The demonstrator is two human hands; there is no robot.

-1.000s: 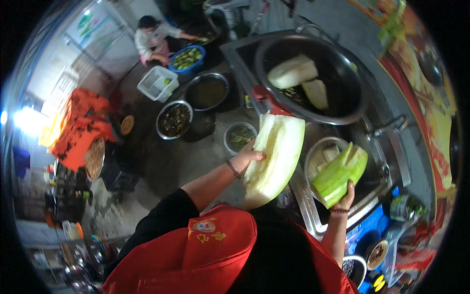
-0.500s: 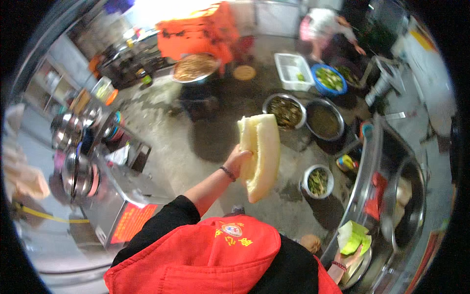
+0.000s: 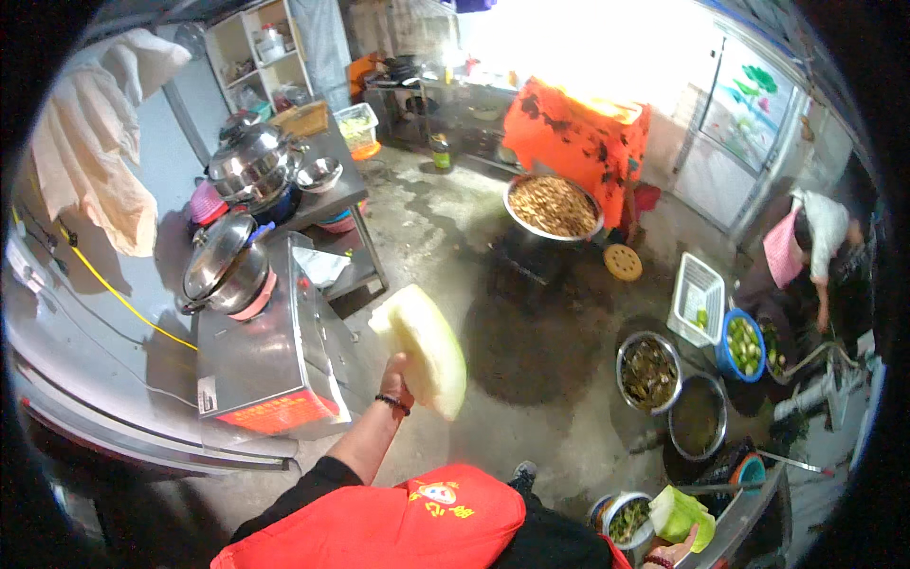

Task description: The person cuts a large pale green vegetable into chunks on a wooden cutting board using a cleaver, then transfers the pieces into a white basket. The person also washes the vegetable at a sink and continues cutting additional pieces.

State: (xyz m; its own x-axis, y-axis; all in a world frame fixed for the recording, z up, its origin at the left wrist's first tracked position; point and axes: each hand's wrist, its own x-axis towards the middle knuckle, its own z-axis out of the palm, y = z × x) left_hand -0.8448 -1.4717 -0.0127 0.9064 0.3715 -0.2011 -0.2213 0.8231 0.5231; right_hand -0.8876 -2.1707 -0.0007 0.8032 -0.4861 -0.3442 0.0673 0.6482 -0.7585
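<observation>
A long, thick piece of peeled winter melon (image 3: 431, 351), pale and curved, is gripped by my left hand (image 3: 398, 376) out in front of me. My thumb and fingers close on its near left side. Low at the right, my right hand (image 3: 671, 552) holds a smaller melon piece (image 3: 678, 518), light green on the outside and whitish within. Part of that hand lies under the piece and out of the picture. Beside it stands a white bucket (image 3: 624, 531) with green trimmings.
A steel cabinet (image 3: 256, 356) bears lidded pots (image 3: 227, 266) at left. A wide pan of brown food (image 3: 555, 206) stands ahead. Basins (image 3: 649, 372), a white crate (image 3: 697, 299) and a blue tub (image 3: 742, 346) sit on the floor at right, near a stooping person (image 3: 806, 237).
My view has swung to the left, toward the steel cabinet. Both melon pieces are still in my hands; the right one has come away from the sink and bowl.
</observation>
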